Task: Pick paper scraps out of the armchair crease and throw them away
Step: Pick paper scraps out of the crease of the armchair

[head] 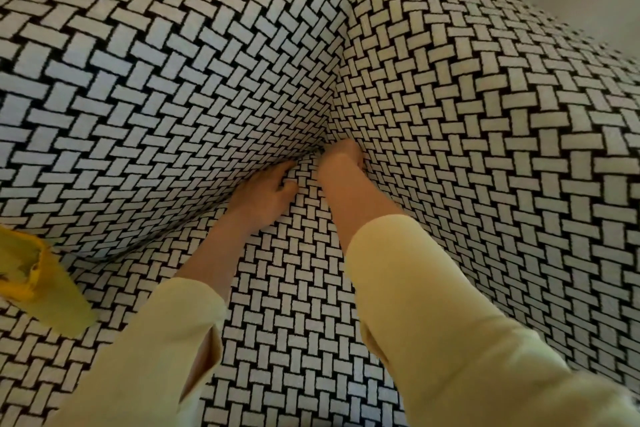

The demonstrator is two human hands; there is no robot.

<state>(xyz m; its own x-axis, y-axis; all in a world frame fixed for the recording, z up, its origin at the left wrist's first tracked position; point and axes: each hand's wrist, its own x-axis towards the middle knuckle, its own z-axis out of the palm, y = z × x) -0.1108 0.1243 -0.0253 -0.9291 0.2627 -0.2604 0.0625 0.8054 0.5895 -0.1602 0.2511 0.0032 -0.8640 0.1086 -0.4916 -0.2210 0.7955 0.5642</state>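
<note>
The armchair [173, 80] is covered in black-and-white woven-pattern fabric. Its crease [320, 149] runs down the back corner to the seat. My right hand [341, 158] is pushed into that corner, its fingers hidden in the fold. My left hand [265, 196] rests on the seat just left of it, fingers curled against the cushion edge and tucked into the crease. No paper scraps show in either hand or in the crease. Both arms wear pale yellow sleeves.
A yellow container [31, 274] with torn pale scraps inside sits on the seat at the left edge. The armchair's right arm [502, 149] rises beside my right arm. Grey floor shows at the top right.
</note>
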